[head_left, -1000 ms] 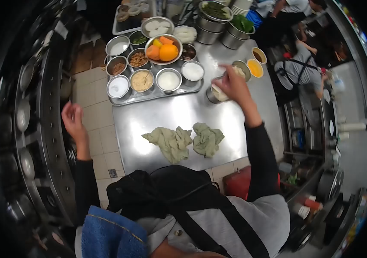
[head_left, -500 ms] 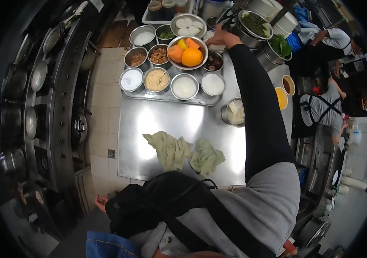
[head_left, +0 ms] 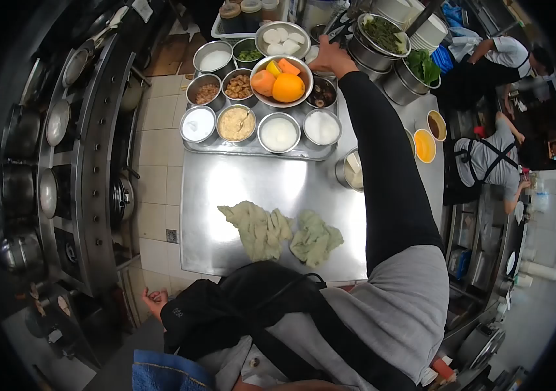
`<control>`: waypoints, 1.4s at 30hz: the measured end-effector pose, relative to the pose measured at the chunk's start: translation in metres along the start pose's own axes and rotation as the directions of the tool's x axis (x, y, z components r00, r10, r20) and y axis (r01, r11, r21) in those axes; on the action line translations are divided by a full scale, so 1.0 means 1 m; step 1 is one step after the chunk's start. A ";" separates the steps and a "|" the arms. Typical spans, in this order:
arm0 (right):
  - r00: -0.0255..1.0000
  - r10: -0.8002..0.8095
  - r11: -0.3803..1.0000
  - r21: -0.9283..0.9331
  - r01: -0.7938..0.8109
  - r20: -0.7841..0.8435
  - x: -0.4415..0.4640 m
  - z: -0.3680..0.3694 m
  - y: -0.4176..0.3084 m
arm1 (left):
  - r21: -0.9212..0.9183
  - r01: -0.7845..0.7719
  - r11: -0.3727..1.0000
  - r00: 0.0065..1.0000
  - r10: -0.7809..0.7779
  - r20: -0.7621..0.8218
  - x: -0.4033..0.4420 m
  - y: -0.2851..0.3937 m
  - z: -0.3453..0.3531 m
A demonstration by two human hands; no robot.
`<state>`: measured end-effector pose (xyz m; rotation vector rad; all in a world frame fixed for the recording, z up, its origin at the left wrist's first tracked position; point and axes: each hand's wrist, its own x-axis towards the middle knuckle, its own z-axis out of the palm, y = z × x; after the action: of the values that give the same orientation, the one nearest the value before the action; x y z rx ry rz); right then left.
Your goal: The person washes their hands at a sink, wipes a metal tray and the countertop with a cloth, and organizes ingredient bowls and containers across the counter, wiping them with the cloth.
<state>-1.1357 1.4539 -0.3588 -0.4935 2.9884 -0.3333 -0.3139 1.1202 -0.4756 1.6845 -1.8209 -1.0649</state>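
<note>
My right hand [head_left: 333,60] is stretched to the back of the steel table [head_left: 209,251], beside the bowl of oranges [head_left: 281,79] and over a container of white food. Its visible fingers are apart, their tips partly hidden. My left hand [head_left: 155,301] hangs low beside my body, off the table, fingers loosely curled and apart, holding nothing. Two crumpled greenish cloths, one left [head_left: 257,229] and one right [head_left: 315,238], lie on the near part of the table. A steel container with pale blocks [head_left: 353,171] stands partly behind my right sleeve.
A tray [head_left: 252,151] carries several steel bowls of powders and ingredients. Leafy greens [head_left: 423,67] fill a pot at the back right, near cups of orange [head_left: 424,146] and brown liquid [head_left: 436,126]. Burners line the left. Two people stand at the right.
My right hand has moved from the containers at the right to the back, beyond the orange bowl. My left hand has dropped down beside my body. The view has shifted.
</note>
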 end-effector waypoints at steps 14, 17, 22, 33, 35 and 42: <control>0.999 -0.021 0.998 -0.067 0.017 -0.050 -0.029 -0.057 -0.009 | -0.387 0.055 0.920 0.998 -0.042 0.041 -0.017 -0.044 0.008; 0.993 -0.057 0.993 -0.113 0.045 -0.106 -0.036 -0.060 0.001 | -0.260 0.145 0.955 0.987 -0.122 0.103 -0.012 0.001 0.012; 0.992 -0.045 0.994 -0.108 0.033 -0.115 -0.080 -0.095 0.006 | -0.252 -0.091 0.963 0.984 0.126 0.128 0.023 0.004 0.025; 0.894 -0.449 0.891 0.075 0.448 0.000 -0.261 -0.139 -0.041 | -0.546 -0.283 0.789 0.708 0.556 0.436 0.015 0.200 0.115; 0.878 -0.478 0.865 0.184 0.467 0.021 -0.295 -0.113 -0.052 | -0.576 -0.297 0.761 0.597 0.619 0.510 0.006 0.222 0.138; 0.862 -0.487 0.871 0.158 0.466 0.142 -0.350 -0.016 -0.092 | -0.641 -0.387 0.663 0.300 0.748 0.592 -0.035 0.278 0.187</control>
<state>-0.7790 1.4864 -0.3023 -1.1869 2.6157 -0.4710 -0.6254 1.1880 -0.3681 0.0460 -2.2312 -1.8502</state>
